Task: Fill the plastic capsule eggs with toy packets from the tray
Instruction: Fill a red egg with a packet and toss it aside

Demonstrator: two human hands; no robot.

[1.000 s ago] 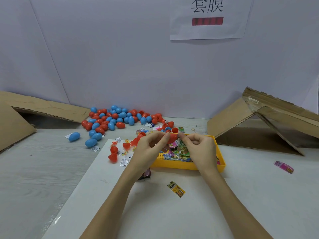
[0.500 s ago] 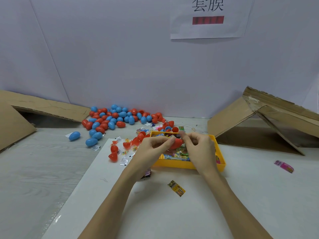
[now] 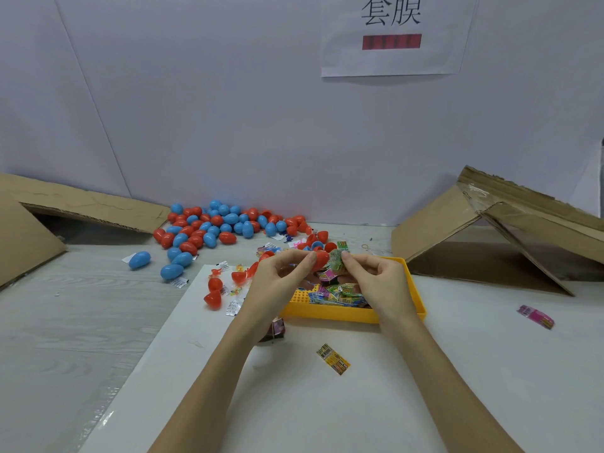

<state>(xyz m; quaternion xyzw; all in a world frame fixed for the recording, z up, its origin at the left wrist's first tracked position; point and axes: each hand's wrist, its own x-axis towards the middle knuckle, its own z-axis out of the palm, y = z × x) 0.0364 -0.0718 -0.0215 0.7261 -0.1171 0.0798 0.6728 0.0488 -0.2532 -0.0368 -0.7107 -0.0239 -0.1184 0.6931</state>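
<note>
Both hands are raised over the yellow tray (image 3: pixel 330 314), which holds several coloured toy packets (image 3: pixel 340 294). My left hand (image 3: pixel 281 276) pinches a red capsule egg half (image 3: pixel 322 259) at its fingertips. My right hand (image 3: pixel 379 279) pinches a crumpled green toy packet (image 3: pixel 336 259) pressed against that half's mouth. A heap of closed red and blue eggs (image 3: pixel 219 225) lies at the back left by the wall. Several loose red egg halves (image 3: pixel 214 291) and small clear packets lie left of the tray.
A yellow packet (image 3: pixel 333 358) lies on the white board in front of the tray, a pink packet (image 3: pixel 535 317) far right. A small dark packet (image 3: pixel 277 328) sits under my left wrist. Folded cardboard leans at the left (image 3: pixel 81 207) and right (image 3: pixel 490 230) edges.
The hands have lifted slightly and parted a little. The green packet now shows between my right fingertips, against the red half.
</note>
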